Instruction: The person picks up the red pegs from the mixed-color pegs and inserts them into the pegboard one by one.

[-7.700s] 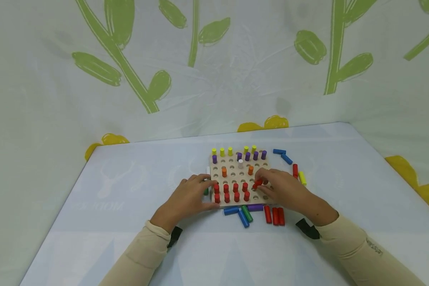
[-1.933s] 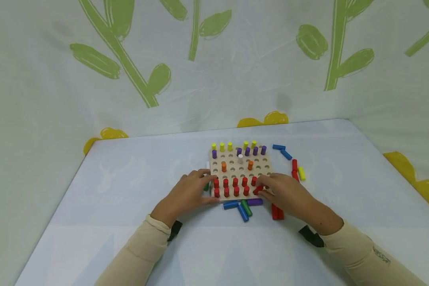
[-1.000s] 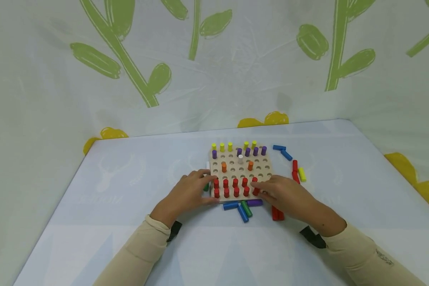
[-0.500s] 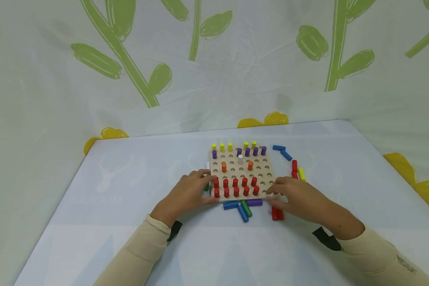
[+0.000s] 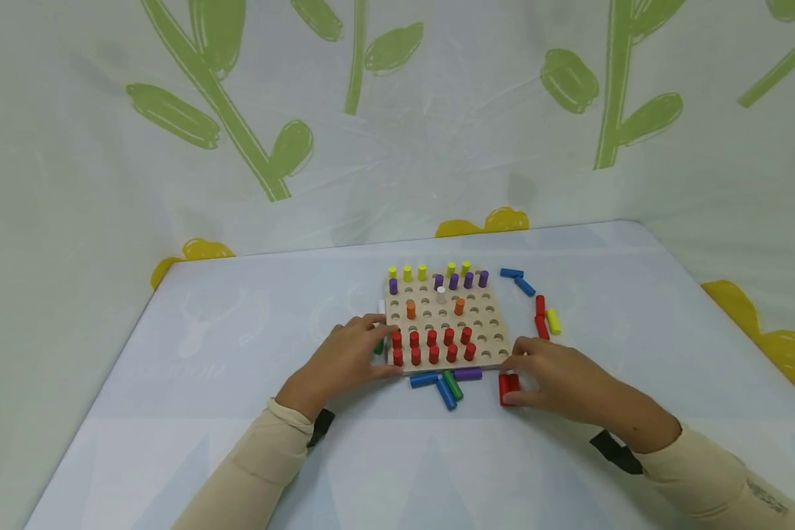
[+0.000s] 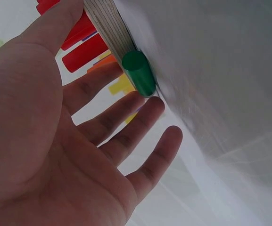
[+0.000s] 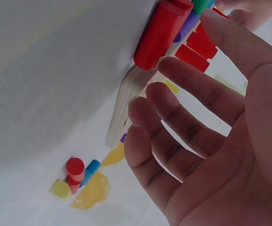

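A wooden pegboard (image 5: 492, 346) carries two front rows of red pegs (image 5: 433, 355), with orange, white, purple and yellow ones farther back. My left hand (image 5: 347, 350) rests at its left side, thumb at the near corner and index finger along the edge; the other fingers spread loosely. Beside that edge lies a green peg (image 6: 140, 73). Off the board's near right corner, my right hand (image 5: 556, 372) reaches over two loose red pegs (image 5: 504, 390), thumb right at them. Its fingers are extended and loosely spread in the right wrist view, with nothing held.
Blue pegs (image 5: 446, 394), a green peg (image 5: 453, 385) and a purple peg (image 5: 468, 375) lie in front of the board. To its right are red pegs (image 5: 539, 306), a yellow peg (image 5: 553, 321) and blue pegs (image 5: 525, 285). A leaf-patterned cloth hangs behind the table.
My right hand put two more red pegs into the front rows, let go, and moved right and nearer to the loose red pegs. The left hand stayed at the board.
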A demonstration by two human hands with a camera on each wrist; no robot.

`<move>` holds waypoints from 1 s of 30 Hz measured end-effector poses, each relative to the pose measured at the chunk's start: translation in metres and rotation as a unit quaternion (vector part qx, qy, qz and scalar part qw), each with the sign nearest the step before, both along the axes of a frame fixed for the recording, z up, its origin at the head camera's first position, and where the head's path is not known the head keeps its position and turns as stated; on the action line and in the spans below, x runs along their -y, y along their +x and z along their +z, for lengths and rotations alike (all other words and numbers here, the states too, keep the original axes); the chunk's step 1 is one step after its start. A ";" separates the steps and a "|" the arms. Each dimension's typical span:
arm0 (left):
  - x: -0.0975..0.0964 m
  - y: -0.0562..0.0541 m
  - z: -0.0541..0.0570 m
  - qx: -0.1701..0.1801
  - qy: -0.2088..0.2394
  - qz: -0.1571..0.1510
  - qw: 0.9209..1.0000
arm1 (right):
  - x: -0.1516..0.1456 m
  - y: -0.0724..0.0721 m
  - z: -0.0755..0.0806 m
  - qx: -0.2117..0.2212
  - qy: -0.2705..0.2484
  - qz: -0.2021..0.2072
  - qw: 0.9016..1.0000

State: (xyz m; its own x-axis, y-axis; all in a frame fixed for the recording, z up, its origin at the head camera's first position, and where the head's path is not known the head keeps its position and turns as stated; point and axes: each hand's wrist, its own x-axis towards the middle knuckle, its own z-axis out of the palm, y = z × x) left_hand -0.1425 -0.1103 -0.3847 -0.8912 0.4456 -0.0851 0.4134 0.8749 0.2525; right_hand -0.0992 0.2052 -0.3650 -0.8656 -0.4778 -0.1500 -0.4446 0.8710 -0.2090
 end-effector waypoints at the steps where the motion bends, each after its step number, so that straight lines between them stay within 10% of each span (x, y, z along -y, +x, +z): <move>1: 0.000 0.000 0.000 -0.002 -0.001 0.000 1.000 | 0.000 -0.001 -0.001 -0.002 0.002 0.002 1.000; 30: 0.001 -0.001 0.000 0.011 0.004 0.004 1.000 | 0.008 0.001 -0.005 0.026 -0.039 0.007 0.999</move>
